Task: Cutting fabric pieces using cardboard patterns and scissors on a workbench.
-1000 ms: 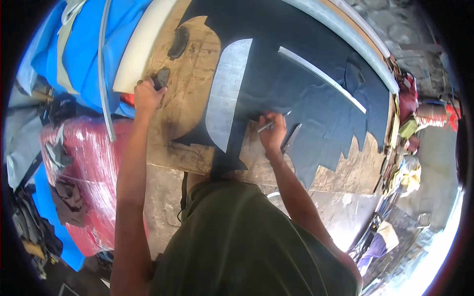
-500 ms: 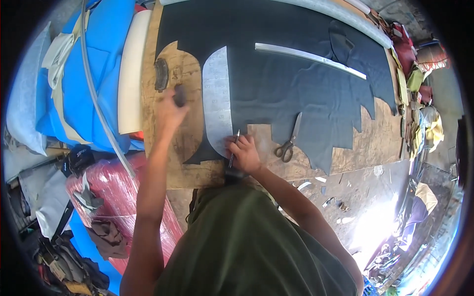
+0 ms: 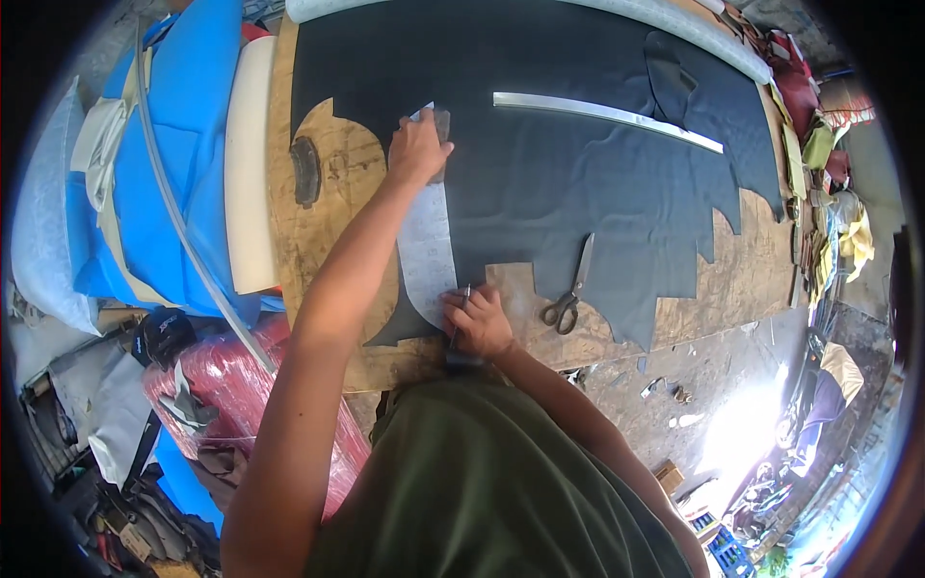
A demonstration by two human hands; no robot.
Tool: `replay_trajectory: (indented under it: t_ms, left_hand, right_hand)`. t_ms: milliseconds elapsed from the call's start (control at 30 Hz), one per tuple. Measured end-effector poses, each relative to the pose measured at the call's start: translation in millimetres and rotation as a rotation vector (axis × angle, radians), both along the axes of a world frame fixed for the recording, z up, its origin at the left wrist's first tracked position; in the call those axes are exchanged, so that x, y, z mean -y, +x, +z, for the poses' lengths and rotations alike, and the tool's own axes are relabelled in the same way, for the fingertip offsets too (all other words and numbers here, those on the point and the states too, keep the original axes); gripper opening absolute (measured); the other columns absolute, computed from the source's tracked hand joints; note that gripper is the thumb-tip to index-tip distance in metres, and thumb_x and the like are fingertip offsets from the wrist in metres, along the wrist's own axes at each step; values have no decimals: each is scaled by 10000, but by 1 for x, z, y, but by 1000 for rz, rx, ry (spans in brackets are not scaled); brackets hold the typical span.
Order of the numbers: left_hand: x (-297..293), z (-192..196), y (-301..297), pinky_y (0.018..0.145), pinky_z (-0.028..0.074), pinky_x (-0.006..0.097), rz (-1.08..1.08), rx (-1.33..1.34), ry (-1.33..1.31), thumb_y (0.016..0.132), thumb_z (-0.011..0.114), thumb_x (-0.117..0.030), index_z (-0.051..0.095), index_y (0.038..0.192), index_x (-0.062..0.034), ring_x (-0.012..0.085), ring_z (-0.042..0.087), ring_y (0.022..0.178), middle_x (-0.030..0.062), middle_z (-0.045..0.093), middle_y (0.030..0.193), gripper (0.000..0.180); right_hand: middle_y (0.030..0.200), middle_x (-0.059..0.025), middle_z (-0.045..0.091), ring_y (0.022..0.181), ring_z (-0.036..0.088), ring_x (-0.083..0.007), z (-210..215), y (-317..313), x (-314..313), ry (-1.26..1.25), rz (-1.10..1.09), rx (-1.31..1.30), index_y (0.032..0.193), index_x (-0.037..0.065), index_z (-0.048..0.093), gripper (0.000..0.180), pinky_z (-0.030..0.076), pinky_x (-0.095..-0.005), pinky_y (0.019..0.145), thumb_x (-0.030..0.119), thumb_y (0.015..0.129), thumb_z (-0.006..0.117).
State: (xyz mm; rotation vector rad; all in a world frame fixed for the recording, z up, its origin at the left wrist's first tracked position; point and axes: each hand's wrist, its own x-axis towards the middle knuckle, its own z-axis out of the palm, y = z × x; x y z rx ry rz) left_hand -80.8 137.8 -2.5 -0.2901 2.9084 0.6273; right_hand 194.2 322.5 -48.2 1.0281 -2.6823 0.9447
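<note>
A pale template (image 3: pixel 427 241) with a rounded left side and a straight right side lies on a black sheet of leather-like material (image 3: pixel 549 193). My left hand (image 3: pixel 417 152) is closed around a dark block (image 3: pixel 442 125) at the template's far end. What lies under the palm is hidden. At the near end, my right hand (image 3: pixel 479 325) rests beside the template's edge, its fingers closed round a slim pen (image 3: pixel 466 297). Scissors (image 3: pixel 570 297) with dark handles lie to the right of it. A second dark block (image 3: pixel 306 171) sits on the bare wood at the left.
A metal ruler (image 3: pixel 609 119) lies across the black sheet, with a small dark piece (image 3: pixel 671 79) beyond it. Wooden tabletop (image 3: pixel 371 369) shows along the near edge. Rolled material (image 3: pixel 252 164) and blue sheeting (image 3: pixel 193 125) flank the left side; a pink wrapped roll (image 3: pixel 226 395) stands below.
My left hand has carried the dark block from the bare wood rightward and away onto the template's far end. My right hand stays near the template's near end with the pen.
</note>
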Motion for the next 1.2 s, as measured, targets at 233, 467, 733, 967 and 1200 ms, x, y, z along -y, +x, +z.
replay_trajectory:
  t_ms: [233, 467, 733, 967, 1200]
  left_hand:
    - [113, -21, 38, 860, 572, 504, 279, -329, -526, 923, 774, -371, 614, 1226, 33, 412, 704, 998, 226, 700, 1099, 530]
    - [191, 2, 50, 841, 599, 439, 198, 99, -207, 897, 779, -333, 736, 1097, 72, 403, 747, 940, 234, 767, 1044, 454]
    - [37, 41, 170, 863, 582, 440, 238, -39, 135, 854, 806, -258, 611, 1241, 6, 383, 732, 960, 218, 729, 1074, 508]
    - [-57, 14, 229, 846, 582, 513, 198, -12, 30, 880, 793, -191, 523, 1234, 2, 418, 691, 984, 245, 644, 1123, 486]
    - [-68, 0, 285, 873, 567, 493, 269, -130, 90, 890, 791, -227, 513, 1312, -10, 410, 671, 1037, 219, 638, 1171, 550]
  right_hand:
    - [1227, -43, 701, 995, 599, -246, 16, -7, -13, -195, 8, 201, 1202, 117, 649, 406, 420, -435, 993, 118, 803, 726]
    - [1065, -136, 708, 913, 659, -340, 41, -29, -91, -223, -474, 211, 1392, 21, 588, 649, 556, -425, 796, -76, 752, 533]
    - [1021, -128, 689, 795, 650, -246, 54, -77, -250, 32, -838, 390, 1334, 149, 691, 486, 544, -355, 734, 31, 880, 562]
    - [1214, -188, 666, 916, 666, -370, -10, -99, -290, 306, -810, 131, 1327, 164, 693, 443, 562, -451, 810, 83, 900, 605]
    - [1098, -178, 709, 878, 684, -376, 9, -52, -242, 105, -698, 24, 1117, 114, 701, 238, 566, -454, 775, 168, 885, 689]
